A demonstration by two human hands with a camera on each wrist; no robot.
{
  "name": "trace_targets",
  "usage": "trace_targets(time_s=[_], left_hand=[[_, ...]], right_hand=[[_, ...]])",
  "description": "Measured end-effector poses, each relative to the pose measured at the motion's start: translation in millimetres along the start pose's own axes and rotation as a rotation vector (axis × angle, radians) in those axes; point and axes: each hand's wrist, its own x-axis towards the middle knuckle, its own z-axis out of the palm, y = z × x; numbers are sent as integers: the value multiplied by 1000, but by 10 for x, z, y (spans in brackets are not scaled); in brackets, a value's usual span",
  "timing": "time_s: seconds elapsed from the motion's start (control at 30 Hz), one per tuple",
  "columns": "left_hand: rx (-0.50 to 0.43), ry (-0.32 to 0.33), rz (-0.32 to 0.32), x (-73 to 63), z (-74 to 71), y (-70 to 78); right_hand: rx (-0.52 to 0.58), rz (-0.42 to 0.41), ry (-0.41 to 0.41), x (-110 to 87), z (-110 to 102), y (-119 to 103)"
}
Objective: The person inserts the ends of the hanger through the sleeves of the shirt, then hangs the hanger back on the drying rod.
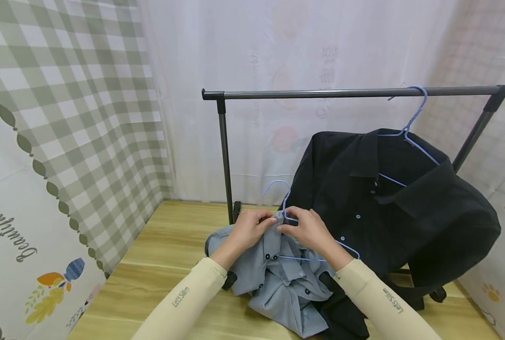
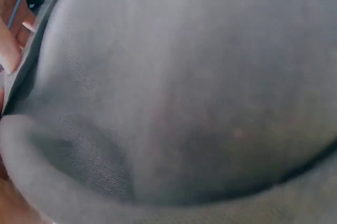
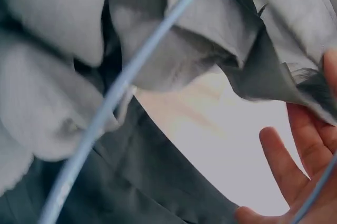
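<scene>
A grey button-up shirt (image 1: pixel 278 283) lies bunched over the table, with a blue wire hanger (image 1: pixel 287 191) partly inside it, its hook pointing up above the collar. My left hand (image 1: pixel 249 230) pinches the shirt's collar beside the hanger's neck. On the other side of the hook, my right hand (image 1: pixel 309 231) holds the collar between thumb and fingers. Grey cloth (image 2: pixel 184 77) fills most of the left wrist view. In the right wrist view the hanger's wire (image 3: pixel 126 77) crosses in front of the shirt's folds, and spread fingers (image 3: pixel 284 161) show at the right.
Behind stands a dark metal clothes rack (image 1: pixel 295 94). A black shirt (image 1: pixel 363 212) hangs from it on another blue hanger (image 1: pixel 418 108), right beside and partly behind the grey shirt. The wooden table (image 1: pixel 150 283) meets checked and white curtains (image 1: pixel 87 104) at its sides.
</scene>
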Motion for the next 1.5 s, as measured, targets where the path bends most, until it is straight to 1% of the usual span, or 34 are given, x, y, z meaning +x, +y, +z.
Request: trace_targets(time_s=[0.07, 0.1, 0.2, 0.3, 0.37, 0.53, 0.63, 0.73, 0.8, 0.83, 0.87, 0.93, 1.03, 1.1, 1.17, 1.23, 1.3, 1.37, 1.4, 1.47, 1.5], left_hand=[[3, 2, 3, -3, -4, 5], [7, 2, 12, -7, -7, 4], [15, -9, 47, -17, -8, -6], [6, -29, 77, -25, -7, -10], [-1, -33, 72, -25, -3, -6], [-3, -9, 10, -8, 6, 23], [5, 5, -3, 6, -4, 18], [65, 34, 7, -26, -60, -74], [112, 65, -6, -94, -121, -193], [126, 83, -25, -142, -155, -261], [128, 100, -60, -200, -186, -333], [99, 142, -143, -330, -240, -468], [-34, 193, -307, -529, -281, -625], [-121, 216, -388, -654, -292, -700], [-174, 222, -461, -768, -296, -750], [-174, 224, -507, -856, -297, -790], [-137, 237, -553, -912, -304, -823], [-86, 263, -589, -925, -332, -849], [-65, 288, -602, -914, -358, -857], [-42, 362, -610, -861, -429, -863], [-36, 403, -603, -824, -482, -856]], right_hand=[[21, 32, 25, -8, 29, -11], [29, 35, 29, -15, 39, -18], [59, 13, 20, -22, 49, -43], [84, -28, -10, -4, 38, -64], [79, -32, -14, 11, 25, -63], [81, -8, 3, 23, -20, -40], [77, -26, 16, 22, -60, -24], [47, -53, 61, 25, -119, 3], [41, -57, 96, 26, -168, 31], [39, -52, 110, 25, -195, 49], [42, -43, 122, 23, -223, 65], [55, -26, 136, 15, -278, 97], [78, 2, 146, -12, -342, 134], [90, 15, 149, -42, -368, 149], [107, 35, 151, -82, -384, 160], [116, 49, 163, -122, -401, 175], [126, 59, 171, -164, -421, 192], [135, 56, 172, -203, -442, 203], [137, 51, 172, -216, -454, 207], [149, 45, 163, -238, -486, 205], [153, 42, 157, -242, -503, 203]])
